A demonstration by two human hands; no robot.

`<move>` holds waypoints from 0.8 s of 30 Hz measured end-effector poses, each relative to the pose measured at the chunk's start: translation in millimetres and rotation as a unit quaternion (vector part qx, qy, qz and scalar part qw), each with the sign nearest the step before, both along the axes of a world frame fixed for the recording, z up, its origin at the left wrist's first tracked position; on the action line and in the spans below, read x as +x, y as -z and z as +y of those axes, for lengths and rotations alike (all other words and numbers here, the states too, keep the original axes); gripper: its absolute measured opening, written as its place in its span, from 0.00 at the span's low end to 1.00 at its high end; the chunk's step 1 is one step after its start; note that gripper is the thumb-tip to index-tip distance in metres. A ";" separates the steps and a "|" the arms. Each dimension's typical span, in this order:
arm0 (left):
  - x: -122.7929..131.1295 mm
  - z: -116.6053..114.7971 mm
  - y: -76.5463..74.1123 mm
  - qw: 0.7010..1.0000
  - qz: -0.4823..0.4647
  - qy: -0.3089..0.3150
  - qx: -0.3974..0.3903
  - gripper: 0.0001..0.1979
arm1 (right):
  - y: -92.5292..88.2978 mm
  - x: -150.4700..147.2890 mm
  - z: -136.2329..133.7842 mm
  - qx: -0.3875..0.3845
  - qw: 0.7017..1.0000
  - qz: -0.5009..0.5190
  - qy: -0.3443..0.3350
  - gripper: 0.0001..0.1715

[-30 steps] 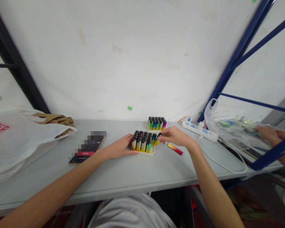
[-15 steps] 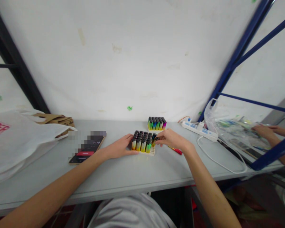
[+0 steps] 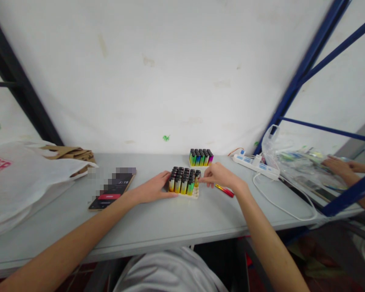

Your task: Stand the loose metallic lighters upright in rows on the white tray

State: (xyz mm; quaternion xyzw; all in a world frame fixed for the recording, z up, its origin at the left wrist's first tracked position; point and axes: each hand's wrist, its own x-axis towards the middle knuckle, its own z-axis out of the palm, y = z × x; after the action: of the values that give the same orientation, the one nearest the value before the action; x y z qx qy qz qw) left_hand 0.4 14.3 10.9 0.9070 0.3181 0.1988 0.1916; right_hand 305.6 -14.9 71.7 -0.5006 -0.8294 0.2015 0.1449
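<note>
Upright lighters with black tops (image 3: 182,179) and yellow, orange and green bodies fill most of a pale tray (image 3: 194,196) on the table. My left hand (image 3: 155,187) grips the tray's left side, thumb along the front edge and fingers behind. At the right end, another lighter (image 3: 196,180) stands upright in the tray, with free slots in front of it. My right hand (image 3: 217,176) is just right of that lighter, its fingers bent and a fingertip close to or touching it. I see nothing held in those fingers. A loose red and yellow lighter-like stick (image 3: 225,190) lies to the right.
Behind stands a second block of lighters (image 3: 201,157). To the left are a phone (image 3: 114,190), a white plastic bag (image 3: 27,182) and folded cardboard (image 3: 73,153). On the right are a power strip (image 3: 255,165), its white cable and a blue frame post (image 3: 301,81); another person's hands (image 3: 337,164) are beyond.
The lighter that my right hand held tilted at the tray's right end now stands upright in it. My right fingers have come away slightly to the right. My left hand stays put.
</note>
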 end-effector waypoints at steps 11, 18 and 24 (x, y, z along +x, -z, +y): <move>-2.0 2.6 3.2 1.000 0.004 0.001 0.003 0.38 | 6.6 67.4 4.7 -0.095 0.973 -0.149 0.148 0.14; -2.6 1.6 2.1 1.000 0.010 0.001 0.003 0.37 | 6.2 55.1 7.8 -0.076 0.987 -0.078 0.119 0.13; -3.9 2.0 6.6 1.000 0.004 0.001 0.015 0.37 | -2.6 43.9 8.1 0.068 0.996 -0.014 0.061 0.26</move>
State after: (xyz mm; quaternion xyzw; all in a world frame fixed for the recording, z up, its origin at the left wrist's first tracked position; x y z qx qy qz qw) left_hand -3.5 16.3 4.4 0.9107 0.3151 0.2001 0.1769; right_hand 349.5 -6.8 74.4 -0.5421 -0.8109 0.1280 0.1794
